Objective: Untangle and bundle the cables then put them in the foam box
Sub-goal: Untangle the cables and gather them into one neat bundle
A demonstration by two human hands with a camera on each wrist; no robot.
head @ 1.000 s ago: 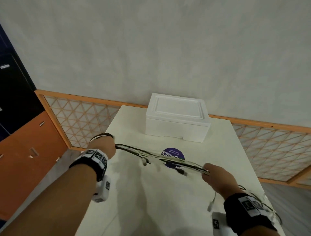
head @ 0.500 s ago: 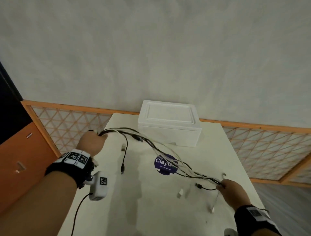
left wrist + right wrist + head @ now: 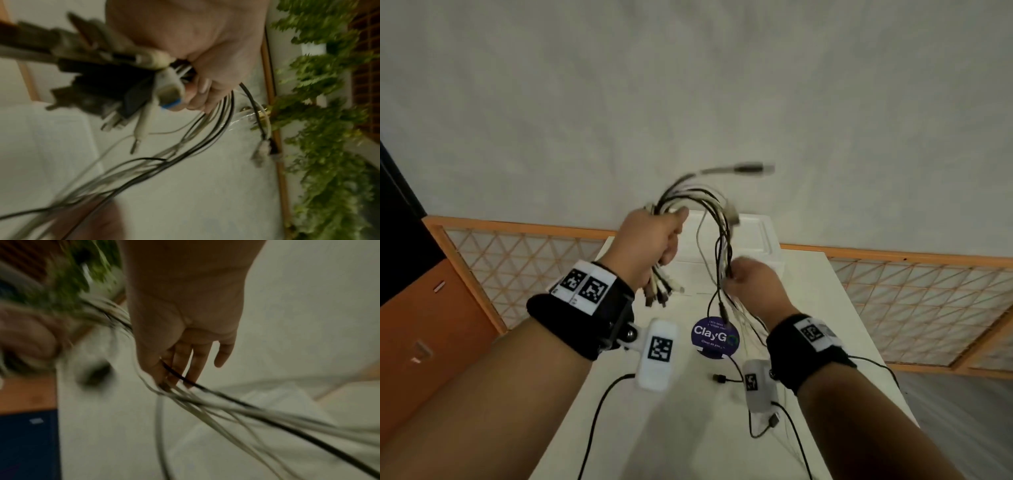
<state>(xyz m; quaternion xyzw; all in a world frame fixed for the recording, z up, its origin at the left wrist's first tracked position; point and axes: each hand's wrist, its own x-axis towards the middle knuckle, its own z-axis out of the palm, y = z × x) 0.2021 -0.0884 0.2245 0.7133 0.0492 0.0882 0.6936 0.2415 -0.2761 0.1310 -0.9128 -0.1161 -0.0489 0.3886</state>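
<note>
A bunch of black and white cables (image 3: 717, 219) arches in the air between my two hands. My left hand (image 3: 654, 240) is raised above the table and grips the bunch in a fist, with several plugs (image 3: 661, 293) hanging below it. The left wrist view shows that fist (image 3: 207, 81) curled round the plugs (image 3: 127, 84). To its right and lower, my right hand (image 3: 746, 282) pinches the cable strands; in the right wrist view they run between thumb and fingers (image 3: 170, 376). One plug end (image 3: 753, 168) whips blurred above. The white foam box (image 3: 765, 236), lid on, stands behind the hands, mostly hidden.
The white table (image 3: 688, 428) bears a round purple ClayGo sticker (image 3: 715, 337). Loose cable ends (image 3: 719, 378) trail on the table near my right wrist. An orange-framed lattice railing (image 3: 914, 301) runs behind the table, against a pale wall. Green foliage (image 3: 329, 113) shows in the left wrist view.
Both hands have risen and come together in front of the box. The cable bunch, stretched out between them before, now bends into a tall arch.
</note>
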